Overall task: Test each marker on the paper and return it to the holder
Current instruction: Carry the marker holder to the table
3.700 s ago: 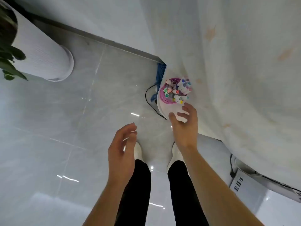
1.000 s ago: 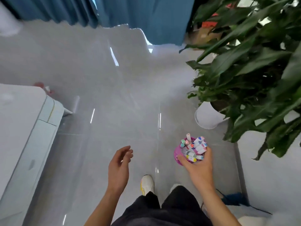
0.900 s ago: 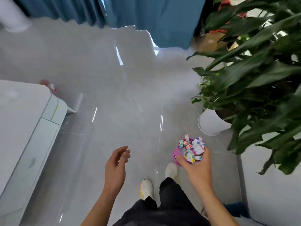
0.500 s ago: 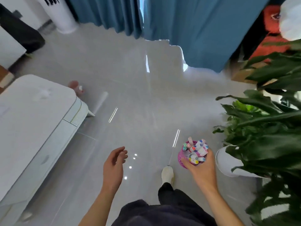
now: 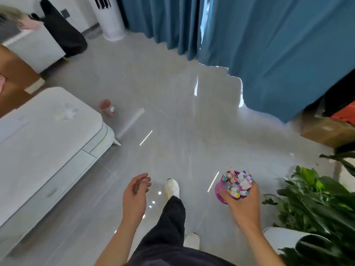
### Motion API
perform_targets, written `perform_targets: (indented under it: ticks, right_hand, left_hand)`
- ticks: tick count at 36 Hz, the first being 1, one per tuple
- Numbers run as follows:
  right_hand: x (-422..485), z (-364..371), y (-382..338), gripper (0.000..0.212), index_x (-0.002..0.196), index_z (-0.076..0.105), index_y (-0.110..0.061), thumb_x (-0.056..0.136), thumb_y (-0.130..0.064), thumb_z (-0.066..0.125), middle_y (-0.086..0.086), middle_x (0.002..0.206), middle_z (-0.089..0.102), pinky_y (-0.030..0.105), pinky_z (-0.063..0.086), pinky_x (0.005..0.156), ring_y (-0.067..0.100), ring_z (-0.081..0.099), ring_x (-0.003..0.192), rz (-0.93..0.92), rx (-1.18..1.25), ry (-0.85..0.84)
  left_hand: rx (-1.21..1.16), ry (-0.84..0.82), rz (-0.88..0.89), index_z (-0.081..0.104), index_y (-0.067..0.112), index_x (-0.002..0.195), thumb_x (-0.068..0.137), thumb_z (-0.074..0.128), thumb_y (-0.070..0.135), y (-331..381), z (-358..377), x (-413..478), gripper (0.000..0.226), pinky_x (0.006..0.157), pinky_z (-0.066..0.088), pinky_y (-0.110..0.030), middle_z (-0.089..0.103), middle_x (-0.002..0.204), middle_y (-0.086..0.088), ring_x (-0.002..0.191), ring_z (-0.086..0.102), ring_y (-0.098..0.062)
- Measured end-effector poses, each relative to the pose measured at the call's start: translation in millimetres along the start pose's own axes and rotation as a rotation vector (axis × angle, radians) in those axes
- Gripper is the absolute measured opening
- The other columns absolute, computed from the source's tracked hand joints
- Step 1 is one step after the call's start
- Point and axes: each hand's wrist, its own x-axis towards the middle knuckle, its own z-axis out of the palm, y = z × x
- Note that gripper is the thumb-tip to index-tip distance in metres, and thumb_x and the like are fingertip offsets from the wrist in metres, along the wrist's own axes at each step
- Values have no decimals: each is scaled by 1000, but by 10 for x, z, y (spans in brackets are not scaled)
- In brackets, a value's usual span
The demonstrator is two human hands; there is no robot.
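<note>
Nearest me, my right hand grips the pink holder, fingers curled round it with the markers bunched inside; my left hand hangs loosely curled, holding nothing. Since 1 s ago the view has swung off the plant toward the white table and, farther, the blue curtain — I'm carrying the holder across the floor, so testing hasn't begun and no paper shows.

No legible text anywhere.
</note>
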Motion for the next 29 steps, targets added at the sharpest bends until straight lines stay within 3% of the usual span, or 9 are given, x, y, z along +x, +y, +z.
perform_targets:
  ticks: [3, 6, 8, 11, 16, 20, 26, 29]
  right_hand:
    - [370, 123, -218, 90, 137, 48, -32, 64, -28, 99, 2, 129, 60, 39, 58, 94, 11, 67, 106, -8, 13, -19]
    - [736, 295, -493, 67, 114, 55, -39, 68, -14, 97, -5, 114, 68, 23, 59, 80, 0, 70, 93, -46, 40, -26]
    - [984, 420, -651, 64, 108, 56, -42, 70, -7, 94, -6, 109, 70, 20, 58, 75, 2, 72, 90, -61, 38, -24]
    - [1337, 603, -834, 69, 110, 54, -51, 69, -15, 96, -4, 114, 69, 35, 59, 83, 16, 71, 101, -51, 17, -2]
    - [1873, 921, -1248, 67, 106, 51, -53, 67, -24, 97, -3, 114, 67, 45, 61, 84, 20, 69, 102, -36, -18, -27]
    - [2199, 1173, -1562, 65, 106, 49, -53, 70, -26, 96, -4, 115, 65, 41, 59, 83, 18, 68, 101, -42, -34, -66]
    - [2894, 1421, -2095, 65, 107, 50, -49, 67, -31, 98, -3, 115, 66, 39, 58, 84, 17, 68, 101, -43, -52, -90]
    - [3314, 1597, -2339, 69, 116, 51, -39, 67, -25, 98, -1, 117, 67, 32, 56, 80, 15, 69, 100, -70, -65, -137]
  left_hand:
    - [-7, 27, -9, 72, 23, 103, 97, 57, 15, 158, 105, 326, 18, 91, 55, -36, 74, 96, 2, 91, 71, -13]
    - [-20, 28, -19, 72, 23, 102, 93, 59, 20, 308, 220, 711, 16, 90, 55, -36, 74, 95, 2, 90, 71, -13]
    - [-17, 25, -25, 72, 24, 102, 85, 57, 30, 412, 296, 973, 24, 89, 56, -37, 74, 95, 3, 89, 71, -11]
    - [-21, 13, -44, 72, 23, 102, 79, 55, 35, 593, 387, 1393, 32, 89, 56, -38, 74, 94, 2, 89, 71, -12]
    - [-23, 23, -55, 72, 23, 103, 76, 56, 41, 892, 461, 2028, 35, 90, 56, -39, 74, 93, 2, 90, 71, -13]
    - [-21, 63, -68, 71, 24, 102, 90, 59, 27, 1098, 474, 2454, 17, 93, 55, -40, 74, 92, 2, 92, 70, -15]
    - [-43, 110, -76, 71, 22, 103, 97, 57, 15, 1369, 673, 3066, 17, 93, 54, -41, 74, 88, 3, 92, 71, -17]
    - [-61, 155, -77, 71, 23, 103, 98, 57, 17, 1522, 810, 3366, 16, 93, 54, -39, 74, 93, 0, 92, 70, -17]
